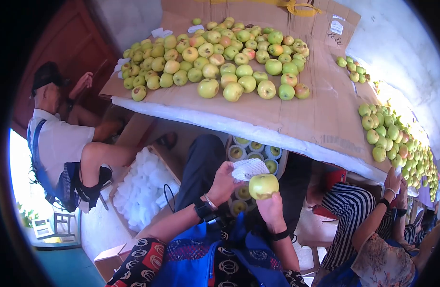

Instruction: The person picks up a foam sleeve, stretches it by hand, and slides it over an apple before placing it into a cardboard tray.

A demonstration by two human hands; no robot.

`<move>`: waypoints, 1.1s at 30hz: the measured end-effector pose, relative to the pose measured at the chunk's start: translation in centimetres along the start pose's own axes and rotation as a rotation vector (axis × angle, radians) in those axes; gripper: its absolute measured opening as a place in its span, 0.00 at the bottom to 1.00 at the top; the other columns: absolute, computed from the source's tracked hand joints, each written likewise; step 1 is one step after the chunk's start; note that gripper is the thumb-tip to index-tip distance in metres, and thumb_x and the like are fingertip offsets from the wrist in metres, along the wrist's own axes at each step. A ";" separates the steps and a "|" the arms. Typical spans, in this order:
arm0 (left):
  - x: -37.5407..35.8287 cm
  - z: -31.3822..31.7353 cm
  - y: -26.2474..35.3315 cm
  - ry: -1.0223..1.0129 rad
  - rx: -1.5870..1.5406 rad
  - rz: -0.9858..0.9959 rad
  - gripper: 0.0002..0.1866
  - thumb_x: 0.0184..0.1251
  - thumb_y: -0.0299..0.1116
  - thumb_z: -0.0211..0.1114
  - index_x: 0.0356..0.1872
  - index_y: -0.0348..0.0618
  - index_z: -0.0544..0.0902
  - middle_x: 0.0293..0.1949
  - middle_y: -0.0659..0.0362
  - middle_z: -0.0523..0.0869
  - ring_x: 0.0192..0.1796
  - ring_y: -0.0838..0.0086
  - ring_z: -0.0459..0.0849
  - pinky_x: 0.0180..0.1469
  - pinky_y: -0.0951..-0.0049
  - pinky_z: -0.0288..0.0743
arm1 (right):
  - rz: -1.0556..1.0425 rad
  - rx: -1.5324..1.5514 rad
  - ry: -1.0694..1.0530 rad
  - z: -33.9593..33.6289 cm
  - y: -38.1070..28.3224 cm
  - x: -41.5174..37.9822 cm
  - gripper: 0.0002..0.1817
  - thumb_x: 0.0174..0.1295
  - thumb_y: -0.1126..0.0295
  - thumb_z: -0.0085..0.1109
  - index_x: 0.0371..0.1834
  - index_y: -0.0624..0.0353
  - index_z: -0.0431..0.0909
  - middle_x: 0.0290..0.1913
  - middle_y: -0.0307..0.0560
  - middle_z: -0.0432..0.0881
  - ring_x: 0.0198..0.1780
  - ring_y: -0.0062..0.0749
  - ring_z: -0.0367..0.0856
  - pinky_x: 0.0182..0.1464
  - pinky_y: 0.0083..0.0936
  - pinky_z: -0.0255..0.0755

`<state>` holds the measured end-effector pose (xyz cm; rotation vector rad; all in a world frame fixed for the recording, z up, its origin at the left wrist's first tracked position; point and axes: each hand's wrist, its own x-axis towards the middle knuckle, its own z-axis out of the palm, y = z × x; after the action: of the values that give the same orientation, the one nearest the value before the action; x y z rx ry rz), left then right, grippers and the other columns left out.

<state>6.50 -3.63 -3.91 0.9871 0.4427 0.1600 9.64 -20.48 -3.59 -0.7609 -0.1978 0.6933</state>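
Apple [263,186], yellow-green with a brownish patch low on its skin, is held up in the right hand [272,210], in front of the body. It should feel firm and fairly heavy for its size, smooth enough to slip, and easy to bruise; a broad hold around the lower half looks safer than a hard pinch. Part of a thumb or finger shows at its 5 o'clock side; the other fingers are hidden, so how far they spread I cannot tell.

Toward 10 o'clock from the fruit, the left hand [222,182] pinches the near end of a white foam net [249,170] between its fingers. That net looks very light, soft and stretchy, likely to tear if yanked, and best taken by its rim. Its far end overlaps the fruit in view; contact is uncertain.

The left forearm rises from 7 o'clock, the right from 5, both bent inward above a box [283,164] of netted apples [237,152]. A pile of loose nets [141,189] lies toward 9 o'clock, and the table [334,115] with bare apples [210,71] toward 12.
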 end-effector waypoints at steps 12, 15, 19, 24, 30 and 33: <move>-0.9 -1.3 0.3 0.154 0.355 0.383 0.17 0.63 0.23 0.55 0.53 0.41 0.69 0.45 0.57 0.77 0.43 0.78 0.78 0.46 0.79 0.72 | -0.034 -0.285 0.098 0.0 -1.3 -0.2 0.28 0.51 0.67 0.56 0.58 0.64 0.67 0.52 0.47 0.76 0.54 0.35 0.75 0.58 0.35 0.68; -2.1 0.2 2.4 -0.140 0.341 0.166 0.16 0.65 0.23 0.54 0.53 0.39 0.70 0.44 0.61 0.77 0.48 0.81 0.75 0.50 0.79 0.70 | -0.085 -0.604 0.082 0.7 -1.5 -0.2 0.27 0.49 0.70 0.57 0.54 0.67 0.69 0.48 0.46 0.77 0.51 0.30 0.76 0.57 0.26 0.68; -1.6 -1.0 -0.1 -0.285 0.450 0.039 0.19 0.61 0.27 0.60 0.54 0.40 0.71 0.46 0.61 0.78 0.46 0.81 0.76 0.47 0.78 0.72 | -0.075 -0.413 0.156 0.3 0.5 -0.3 0.29 0.48 0.68 0.58 0.56 0.67 0.68 0.48 0.46 0.76 0.51 0.29 0.76 0.56 0.26 0.68; -2.8 -0.4 0.0 -0.108 0.725 0.103 0.24 0.52 0.28 0.67 0.52 0.40 0.72 0.47 0.56 0.78 0.46 0.73 0.79 0.46 0.74 0.73 | -0.118 -0.398 0.191 3.1 -0.6 -0.2 0.36 0.46 0.77 0.60 0.63 0.66 0.59 0.53 0.48 0.72 0.54 0.32 0.74 0.57 0.27 0.68; -2.5 0.2 0.7 -0.019 1.030 0.341 0.19 0.48 0.27 0.66 0.44 0.39 0.74 0.35 0.50 0.81 0.39 0.53 0.81 0.42 0.64 0.75 | -0.010 -0.340 0.190 0.8 1.3 0.3 0.38 0.43 0.81 0.64 0.62 0.65 0.60 0.53 0.47 0.72 0.53 0.32 0.74 0.57 0.28 0.69; -1.7 -0.5 -0.2 -0.031 0.904 0.411 0.12 0.54 0.27 0.64 0.39 0.37 0.77 0.31 0.51 0.82 0.34 0.61 0.83 0.38 0.69 0.76 | 0.024 -0.353 0.178 0.2 1.4 0.4 0.33 0.42 0.81 0.65 0.56 0.63 0.65 0.50 0.45 0.74 0.52 0.30 0.75 0.56 0.27 0.70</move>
<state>4.70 -3.90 -3.86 1.9663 0.2684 0.3264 9.16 -19.45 -4.46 -1.1593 -0.1499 0.6164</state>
